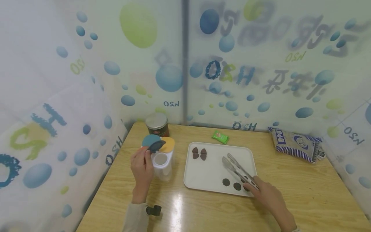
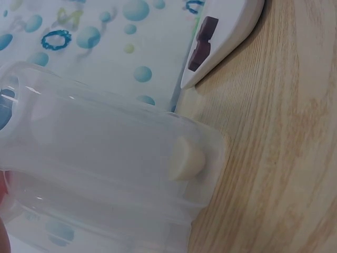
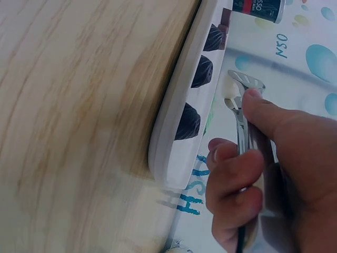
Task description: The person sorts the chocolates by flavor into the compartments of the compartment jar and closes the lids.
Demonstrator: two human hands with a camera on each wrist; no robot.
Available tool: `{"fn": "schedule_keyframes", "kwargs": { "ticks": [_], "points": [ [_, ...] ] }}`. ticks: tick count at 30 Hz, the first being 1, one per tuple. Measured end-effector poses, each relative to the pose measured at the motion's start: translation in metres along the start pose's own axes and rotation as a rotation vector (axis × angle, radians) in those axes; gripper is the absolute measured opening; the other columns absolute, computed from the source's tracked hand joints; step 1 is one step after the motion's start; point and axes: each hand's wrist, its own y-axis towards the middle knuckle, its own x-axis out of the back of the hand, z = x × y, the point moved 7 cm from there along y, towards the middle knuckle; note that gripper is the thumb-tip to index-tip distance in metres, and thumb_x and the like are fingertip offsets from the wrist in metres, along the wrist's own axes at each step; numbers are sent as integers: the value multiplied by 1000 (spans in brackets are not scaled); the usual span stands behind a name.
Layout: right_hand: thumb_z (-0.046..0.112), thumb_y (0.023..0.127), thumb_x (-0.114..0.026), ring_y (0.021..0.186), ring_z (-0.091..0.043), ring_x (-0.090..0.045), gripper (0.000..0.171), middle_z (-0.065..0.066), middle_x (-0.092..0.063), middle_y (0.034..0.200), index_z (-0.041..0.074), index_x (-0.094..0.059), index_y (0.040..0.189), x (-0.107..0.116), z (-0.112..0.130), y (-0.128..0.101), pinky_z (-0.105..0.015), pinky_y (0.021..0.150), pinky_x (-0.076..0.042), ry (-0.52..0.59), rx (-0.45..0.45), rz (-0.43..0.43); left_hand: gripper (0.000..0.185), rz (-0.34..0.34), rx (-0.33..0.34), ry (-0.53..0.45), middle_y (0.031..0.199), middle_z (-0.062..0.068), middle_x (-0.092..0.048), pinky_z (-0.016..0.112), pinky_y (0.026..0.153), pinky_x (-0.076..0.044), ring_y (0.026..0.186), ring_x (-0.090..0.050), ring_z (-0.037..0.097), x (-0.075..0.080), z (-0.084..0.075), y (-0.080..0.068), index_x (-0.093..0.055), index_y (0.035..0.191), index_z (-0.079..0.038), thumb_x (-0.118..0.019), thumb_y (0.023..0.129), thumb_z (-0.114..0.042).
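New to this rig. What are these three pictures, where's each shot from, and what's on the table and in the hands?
There is no machine here: a person works with two bare hands and wears three cameras. The wide picture comes from the head camera and looks down at a wooden table. The other two come from cameras on each wrist, very close up, so things there look large and tilted.

On the table lies a white tray with two brown pieces at its far end and small dark round pieces at its near edge. Beside it stands a clear plastic container with coloured flip lids. Behind are a dark can, a green packet and a blue-striped bag.

The left hand holds the container and lifts its dark lid. The right hand grips metal tongs over the tray.
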Motion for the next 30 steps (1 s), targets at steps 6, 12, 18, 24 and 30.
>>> {"fn": "schedule_keyframes", "kwargs": {
  "ticks": [6, 12, 18, 24, 30],
  "points": [
    [58, 96, -54, 55, -14, -42, 41, 3, -44, 64, 17, -51, 92, 6, 14, -2, -29, 50, -30, 25, 50, -38, 11, 5, 7, 8, 85, 20, -71, 44, 85, -44, 84, -67, 38, 1, 0, 0, -67, 89, 7, -57, 92, 4],
    [56, 95, -57, 53, -11, -41, 35, 7, -44, 61, 21, -54, 90, 10, 37, -2, -26, 49, -31, 59, 110, -77, 12, -8, 4, 7, 85, 20, -72, 44, 83, -44, 83, -67, 37, 3, -1, 1, -68, 87, 7, -57, 91, 4],
    [51, 95, -59, 49, -6, -40, 30, 10, -46, 59, 22, -54, 92, 8, 76, 0, -22, 47, -30, 60, 227, -131, 12, -24, -18, -23, 83, 19, -71, 42, 82, -44, 79, -67, 34, 4, 0, 3, -68, 87, 6, -57, 92, 3],
    [50, 93, -62, 47, -1, -33, 28, 14, -39, 58, 23, -54, 94, 4, 119, 2, -20, 45, -26, 58, 324, -166, 12, -33, -27, -28, 82, 18, -70, 42, 82, -44, 77, -67, 33, 4, 2, 3, -68, 87, 5, -57, 92, 2],
    [49, 92, -65, 45, 1, -28, 28, 15, -34, 55, 23, -52, 91, 5, 155, -1, -19, 43, -23, 56, 442, -204, 11, -30, -41, -15, 80, 17, -70, 43, 81, -45, 75, -66, 33, 2, -2, 2, -67, 88, 5, -58, 91, 3]
  ]
}}
